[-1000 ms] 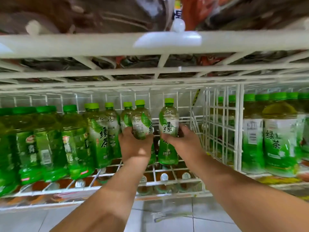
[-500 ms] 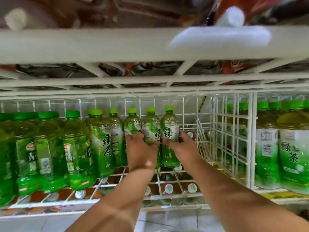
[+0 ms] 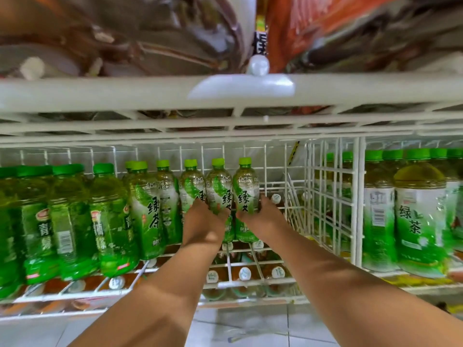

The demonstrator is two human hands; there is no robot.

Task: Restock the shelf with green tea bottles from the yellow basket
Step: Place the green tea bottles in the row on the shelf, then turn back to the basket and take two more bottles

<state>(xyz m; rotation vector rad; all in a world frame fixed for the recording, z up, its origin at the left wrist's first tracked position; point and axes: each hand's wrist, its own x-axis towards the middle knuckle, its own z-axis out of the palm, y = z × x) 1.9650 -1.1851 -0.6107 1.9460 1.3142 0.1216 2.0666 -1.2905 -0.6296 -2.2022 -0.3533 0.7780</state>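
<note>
Already well stocked, the white wire shelf carries rows of green-capped green tea bottles, while the left hand and right hand each grip one more beside its wire divider; basket unseen.

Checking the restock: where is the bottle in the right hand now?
Head view, centre: the right-hand bottle stands on the wire shelf, rightmost in its row, beside the left hand's bottle.

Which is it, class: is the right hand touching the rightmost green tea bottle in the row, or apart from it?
Touching. The head view shows the right hand with fingers wrapped around the rightmost green tea bottle.
</note>
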